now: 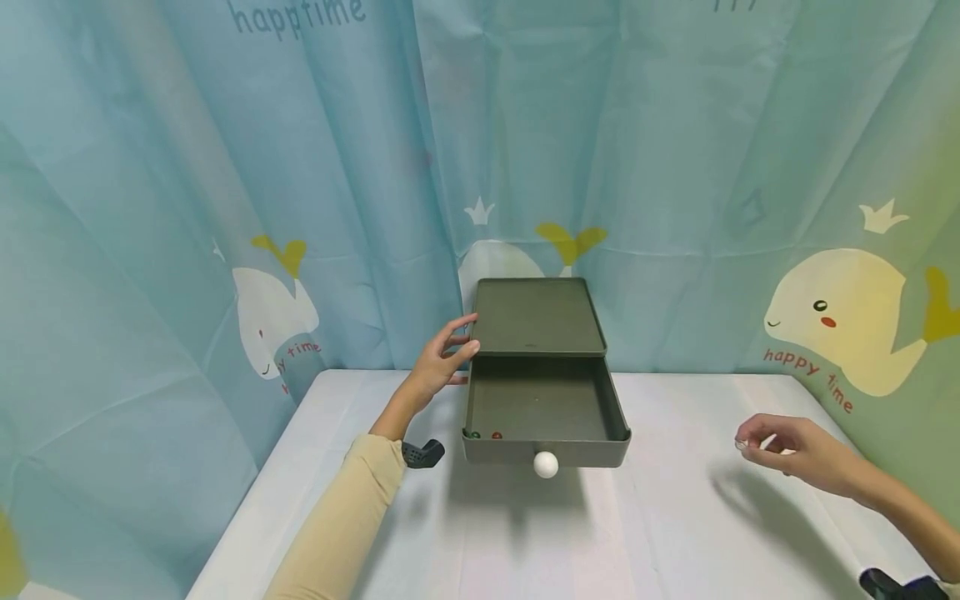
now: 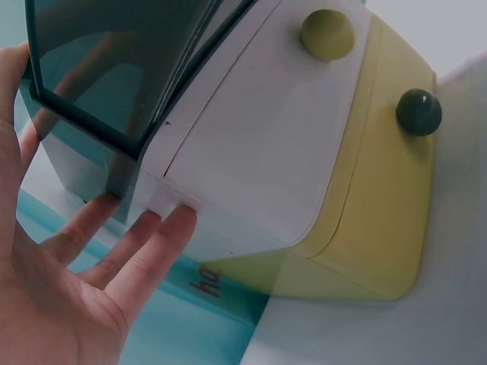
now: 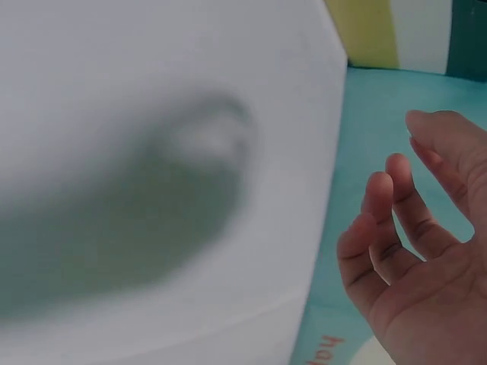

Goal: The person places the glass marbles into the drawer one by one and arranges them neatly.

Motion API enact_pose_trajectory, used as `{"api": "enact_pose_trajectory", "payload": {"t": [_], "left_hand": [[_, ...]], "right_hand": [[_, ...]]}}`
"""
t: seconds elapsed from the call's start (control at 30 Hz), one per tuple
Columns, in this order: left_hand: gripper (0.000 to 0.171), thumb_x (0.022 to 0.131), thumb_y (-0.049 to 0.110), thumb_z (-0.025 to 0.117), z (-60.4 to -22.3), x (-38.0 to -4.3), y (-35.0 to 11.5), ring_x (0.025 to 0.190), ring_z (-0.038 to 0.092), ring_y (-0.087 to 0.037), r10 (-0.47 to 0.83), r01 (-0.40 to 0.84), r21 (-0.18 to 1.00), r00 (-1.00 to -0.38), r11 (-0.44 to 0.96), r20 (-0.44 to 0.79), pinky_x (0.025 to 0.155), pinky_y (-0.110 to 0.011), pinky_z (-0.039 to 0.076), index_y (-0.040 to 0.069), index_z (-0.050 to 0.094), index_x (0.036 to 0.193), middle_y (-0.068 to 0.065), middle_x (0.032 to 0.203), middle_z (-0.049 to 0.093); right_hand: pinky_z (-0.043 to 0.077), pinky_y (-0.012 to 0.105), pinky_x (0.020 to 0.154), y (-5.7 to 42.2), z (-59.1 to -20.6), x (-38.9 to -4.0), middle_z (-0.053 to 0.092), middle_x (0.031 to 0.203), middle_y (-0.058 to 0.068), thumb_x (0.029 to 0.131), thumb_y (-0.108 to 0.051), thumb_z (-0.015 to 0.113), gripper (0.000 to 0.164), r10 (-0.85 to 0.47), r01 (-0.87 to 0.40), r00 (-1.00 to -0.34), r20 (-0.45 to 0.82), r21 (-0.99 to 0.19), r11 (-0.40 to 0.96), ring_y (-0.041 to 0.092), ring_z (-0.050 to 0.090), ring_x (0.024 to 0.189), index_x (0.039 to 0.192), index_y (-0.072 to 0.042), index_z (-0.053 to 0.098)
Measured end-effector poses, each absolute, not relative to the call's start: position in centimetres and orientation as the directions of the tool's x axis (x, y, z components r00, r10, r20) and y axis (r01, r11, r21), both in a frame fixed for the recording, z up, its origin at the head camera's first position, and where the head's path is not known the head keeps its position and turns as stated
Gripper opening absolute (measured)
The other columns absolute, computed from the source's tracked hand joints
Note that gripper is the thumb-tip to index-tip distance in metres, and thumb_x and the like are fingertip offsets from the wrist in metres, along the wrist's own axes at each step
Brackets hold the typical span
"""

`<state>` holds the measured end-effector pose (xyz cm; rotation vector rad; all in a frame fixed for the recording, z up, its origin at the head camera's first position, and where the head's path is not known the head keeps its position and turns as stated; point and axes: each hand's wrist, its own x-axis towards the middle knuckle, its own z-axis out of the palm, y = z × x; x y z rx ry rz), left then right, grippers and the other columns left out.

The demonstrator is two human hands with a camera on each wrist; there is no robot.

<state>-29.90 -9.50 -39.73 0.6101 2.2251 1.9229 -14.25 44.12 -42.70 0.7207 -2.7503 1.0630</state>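
Note:
A small drawer unit with a dark green top (image 1: 536,317) stands at the back of the table, its top drawer (image 1: 547,454) pulled out. That drawer has a white knob (image 1: 546,465). A small green piece (image 1: 475,435) and a small red piece (image 1: 497,435) lie at its front left corner. My left hand (image 1: 442,358) touches the unit's left side with spread fingers. In the left wrist view, its fingertips (image 2: 183,217) rest by the white drawer's edge. My right hand (image 1: 802,454) hovers over the table's right side, fingers loosely bent; the right wrist view shows nothing between thumb and fingers.
Beneath the top drawer are a white drawer (image 2: 259,129) with a yellow knob (image 2: 328,35) and a yellow drawer (image 2: 380,175) with a dark green knob (image 2: 418,112). The white table (image 1: 675,517) ends at a blue curtain (image 1: 360,208) with whales.

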Motion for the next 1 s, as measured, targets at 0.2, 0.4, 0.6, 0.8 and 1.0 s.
{"api": "enact_pose_trajectory", "payload": {"t": [0.2, 0.4, 0.6, 0.8, 1.0], "left_hand": [[0.057, 0.104, 0.028, 0.061, -38.8, -29.0, -9.5, 0.138, 0.048, -0.039, 0.403, 0.207, 0.973, -0.903, 0.103, 0.149, 0.094, -0.058, 0.055, 0.029, 0.042, 0.158, -0.020, 0.155, 0.040], [0.058, 0.104, 0.025, 0.060, -37.2, -27.6, -9.3, 0.138, 0.047, -0.042, 0.416, 0.204, 0.973, -0.898, 0.104, 0.143, 0.095, -0.057, 0.055, 0.024, 0.040, 0.159, -0.023, 0.154, 0.039], [0.058, 0.105, 0.023, 0.058, -37.9, -28.5, -9.4, 0.138, 0.048, -0.041, 0.417, 0.200, 0.973, -0.899, 0.116, 0.135, 0.095, -0.058, 0.055, 0.024, 0.039, 0.160, -0.023, 0.154, 0.040], [0.059, 0.105, 0.026, 0.059, -39.5, -30.0, -9.5, 0.138, 0.048, -0.039, 0.407, 0.196, 0.975, -0.903, 0.106, 0.137, 0.094, -0.058, 0.055, 0.030, 0.038, 0.160, -0.020, 0.156, 0.039], [0.057, 0.104, 0.031, 0.061, -39.8, -30.0, -9.5, 0.136, 0.050, -0.037, 0.393, 0.212, 0.971, -0.907, 0.111, 0.153, 0.093, -0.057, 0.056, 0.035, 0.042, 0.157, -0.017, 0.153, 0.042]], "right_hand": [[0.045, 0.025, 0.056, 42.9, -40.8, -14.9, 0.068, 0.091, -0.007, 0.092, 0.002, 0.073, 0.025, -0.366, -0.475, -0.880, 0.304, -0.594, 0.649, 0.011, 0.064, 0.074, 0.100, -0.022, 0.069], [0.048, 0.022, 0.062, 41.9, -39.0, -15.4, 0.070, 0.094, -0.005, 0.090, 0.004, 0.074, 0.025, -0.353, -0.496, -0.868, 0.350, -0.587, 0.639, 0.011, 0.065, 0.076, 0.101, -0.019, 0.070], [0.049, 0.020, 0.065, 41.1, -36.9, -15.6, 0.069, 0.099, -0.004, 0.090, 0.003, 0.075, 0.024, -0.327, -0.498, -0.866, 0.379, -0.585, 0.640, 0.010, 0.065, 0.079, 0.104, -0.016, 0.071], [0.050, 0.018, 0.067, 40.0, -34.9, -15.9, 0.070, 0.096, -0.003, 0.091, 0.002, 0.075, 0.021, -0.288, -0.484, -0.872, 0.397, -0.600, 0.638, 0.009, 0.066, 0.079, 0.103, -0.014, 0.072], [0.049, 0.016, 0.069, 39.5, -33.4, -16.3, 0.070, 0.094, -0.003, 0.092, 0.001, 0.074, 0.018, -0.277, -0.478, -0.874, 0.399, -0.606, 0.636, 0.008, 0.066, 0.080, 0.105, -0.013, 0.071]]}}
